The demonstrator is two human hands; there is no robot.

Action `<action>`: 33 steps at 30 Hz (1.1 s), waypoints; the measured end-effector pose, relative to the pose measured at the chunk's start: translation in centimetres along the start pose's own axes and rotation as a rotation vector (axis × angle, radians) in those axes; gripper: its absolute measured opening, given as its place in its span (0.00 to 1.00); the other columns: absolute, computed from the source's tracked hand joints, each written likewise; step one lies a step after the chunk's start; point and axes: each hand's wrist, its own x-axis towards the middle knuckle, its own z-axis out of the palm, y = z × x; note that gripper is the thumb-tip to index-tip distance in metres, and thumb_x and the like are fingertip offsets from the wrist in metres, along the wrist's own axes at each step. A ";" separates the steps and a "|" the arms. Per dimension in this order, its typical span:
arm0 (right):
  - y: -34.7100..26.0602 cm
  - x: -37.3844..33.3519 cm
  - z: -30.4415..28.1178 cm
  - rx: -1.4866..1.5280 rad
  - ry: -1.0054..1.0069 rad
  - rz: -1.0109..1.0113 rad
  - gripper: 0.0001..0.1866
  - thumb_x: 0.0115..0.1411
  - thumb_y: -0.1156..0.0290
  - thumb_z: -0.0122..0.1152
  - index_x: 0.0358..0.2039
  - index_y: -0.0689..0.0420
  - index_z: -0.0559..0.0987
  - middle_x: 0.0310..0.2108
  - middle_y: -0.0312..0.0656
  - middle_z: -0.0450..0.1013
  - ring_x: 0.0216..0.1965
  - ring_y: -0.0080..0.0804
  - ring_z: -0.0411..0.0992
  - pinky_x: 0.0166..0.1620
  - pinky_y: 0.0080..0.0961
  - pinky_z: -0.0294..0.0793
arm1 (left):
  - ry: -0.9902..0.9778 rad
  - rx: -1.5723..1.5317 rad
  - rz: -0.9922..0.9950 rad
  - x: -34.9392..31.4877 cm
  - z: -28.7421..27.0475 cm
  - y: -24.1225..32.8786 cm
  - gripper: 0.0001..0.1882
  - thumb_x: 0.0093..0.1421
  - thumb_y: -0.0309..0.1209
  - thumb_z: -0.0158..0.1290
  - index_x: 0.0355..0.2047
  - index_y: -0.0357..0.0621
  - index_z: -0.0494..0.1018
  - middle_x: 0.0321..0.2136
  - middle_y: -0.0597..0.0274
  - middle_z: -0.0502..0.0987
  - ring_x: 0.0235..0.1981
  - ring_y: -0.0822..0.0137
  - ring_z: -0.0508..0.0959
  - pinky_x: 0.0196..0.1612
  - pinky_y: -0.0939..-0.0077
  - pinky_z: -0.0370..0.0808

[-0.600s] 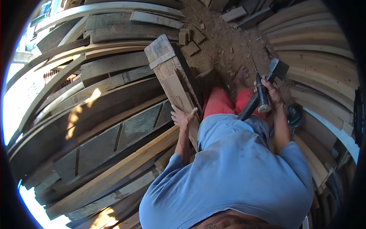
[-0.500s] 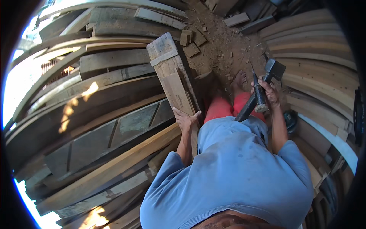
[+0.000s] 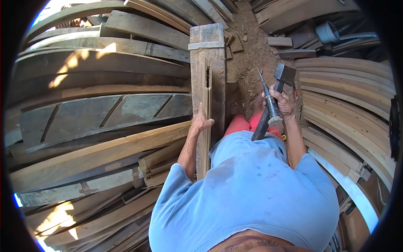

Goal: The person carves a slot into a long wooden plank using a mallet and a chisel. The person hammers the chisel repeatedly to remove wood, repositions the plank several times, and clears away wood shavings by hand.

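Wooden piece (image 3: 208, 101), long and narrow with a dark slot toward its far end, lies lengthwise on the table (image 3: 218, 75), left of my legs. My left fingers (image 3: 200, 110) are spread with the thumb out wide, laid on the piece, not wrapped round it. My right fingers (image 3: 280, 97) are closed round two tools at once: chisel (image 3: 272, 106), thin tip away from me, and hammer (image 3: 286, 74), head at the far end. Both well apart from the piece.

Table is a thick worn plank, pale cross strip (image 3: 206, 45) near its far end. Boards (image 3: 145, 108) stacked left, more boards (image 3: 344, 113) right, chips on the dirt floor (image 3: 250, 50), bucket (image 3: 327, 32) far right.

Near end of the piece runs out of sight by my shirt (image 3: 252, 185). Left fingertips hard to make out; can't tell how hard they press. Corners black.
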 end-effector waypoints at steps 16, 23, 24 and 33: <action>1.0 -1.1 2.5 -0.146 0.043 -0.025 0.10 0.64 0.63 0.64 0.36 0.53 0.73 0.35 0.42 0.80 0.26 0.27 0.77 0.31 0.27 0.83 | 0.184 -0.298 0.043 1.7 -0.2 -5.8 0.44 0.48 0.33 0.55 0.67 0.36 0.58 0.50 0.29 0.77 0.54 0.39 0.78 0.58 0.55 0.75; 1.8 -1.0 3.8 -0.248 0.009 -0.027 0.12 0.64 0.62 0.65 0.37 0.53 0.72 0.35 0.43 0.79 0.27 0.27 0.78 0.33 0.27 0.83 | 0.298 -0.296 0.042 1.0 0.4 -4.3 0.39 0.48 0.33 0.55 0.63 0.42 0.62 0.47 0.29 0.78 0.51 0.34 0.77 0.57 0.48 0.73; 1.9 -0.9 4.0 -0.264 -0.015 -0.024 0.13 0.63 0.61 0.65 0.38 0.53 0.72 0.35 0.43 0.79 0.27 0.28 0.78 0.35 0.26 0.83 | 0.323 -0.306 0.053 0.9 0.7 -4.2 0.38 0.48 0.33 0.55 0.63 0.43 0.62 0.47 0.29 0.78 0.51 0.33 0.77 0.57 0.47 0.74; 2.7 -1.2 5.9 -0.290 -0.004 0.017 0.13 0.63 0.62 0.66 0.37 0.54 0.72 0.34 0.44 0.79 0.27 0.27 0.78 0.34 0.27 0.83 | 0.442 -0.239 0.112 2.0 2.5 -5.6 0.36 0.52 0.33 0.57 0.62 0.44 0.61 0.43 0.29 0.79 0.45 0.28 0.78 0.53 0.40 0.74</action>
